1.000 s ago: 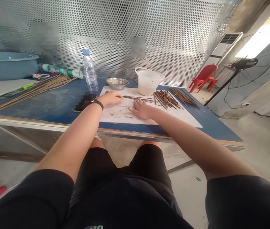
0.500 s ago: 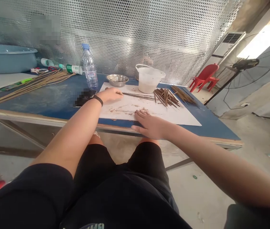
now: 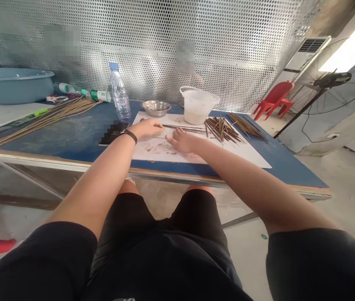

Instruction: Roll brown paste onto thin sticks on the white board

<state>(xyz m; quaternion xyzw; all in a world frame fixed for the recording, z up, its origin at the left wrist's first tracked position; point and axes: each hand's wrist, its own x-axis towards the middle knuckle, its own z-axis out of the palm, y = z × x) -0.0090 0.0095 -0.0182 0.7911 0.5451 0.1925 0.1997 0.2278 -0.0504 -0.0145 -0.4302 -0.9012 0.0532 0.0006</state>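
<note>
My left hand (image 3: 148,128), with a dark band on its wrist, rests at the left of the white board (image 3: 240,155). Its fingers are bent together by the ends of several long thin brown sticks (image 3: 186,129); what they hold is hidden. Palm down on the board, my right hand (image 3: 184,141) lies just to the right, fingers and thumb apart. A faint thin line, perhaps a stick, runs between the hands. Brown crumbs (image 3: 149,149) are scattered below them. To the right lies a pile of short brown sticks (image 3: 223,129).
Behind the hands stand a metal bowl (image 3: 156,109) and a white plastic bucket (image 3: 199,106). A water bottle (image 3: 121,94) and phone (image 3: 111,133) are at left, near long tan rods (image 3: 61,110) and a blue basin (image 3: 12,85). Another stick bundle (image 3: 246,125) lies right.
My right hand has moved from the board's front edge up and left, closer to my left hand. My left hand stays nearly in place. The view has shifted slightly.
</note>
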